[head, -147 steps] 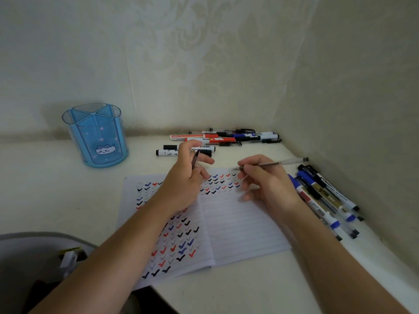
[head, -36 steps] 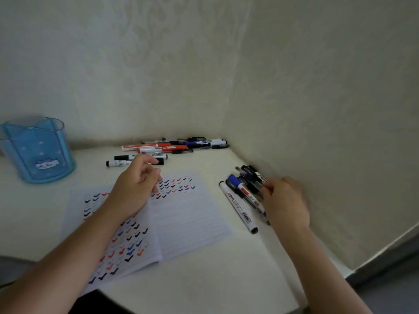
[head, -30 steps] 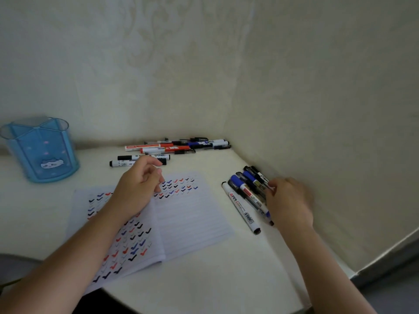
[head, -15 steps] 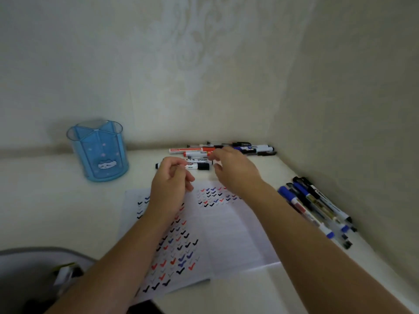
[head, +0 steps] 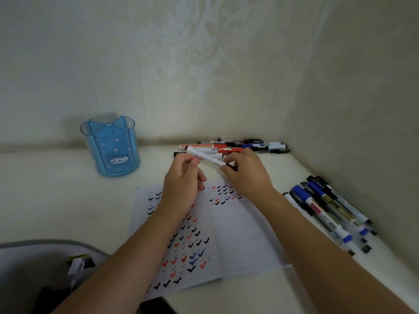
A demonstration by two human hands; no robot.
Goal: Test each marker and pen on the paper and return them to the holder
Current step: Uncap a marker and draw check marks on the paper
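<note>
I hold a white marker [head: 205,155] above the far edge of the open lined notebook [head: 240,232]. My left hand [head: 182,184] grips its white barrel. My right hand [head: 246,172] pinches the black end at its right tip. The notebook's pages carry rows of black, red and blue check marks. The blue translucent holder [head: 111,146] with a cat sticker stands at the back left, with nothing visible inside. A row of red, black and blue markers [head: 247,147] lies along the back wall behind my hands.
Another group of blue and black markers and pens [head: 328,211] lies along the right wall. Walls close the desk [head: 45,189] at the back and the right. A grey and dark object [head: 34,268] sits at the bottom left by the desk's front edge.
My right hand left the pile at the right wall and came to the back row. Both hands now hold a white marker lifted off the desk. The camera swung back left.
</note>
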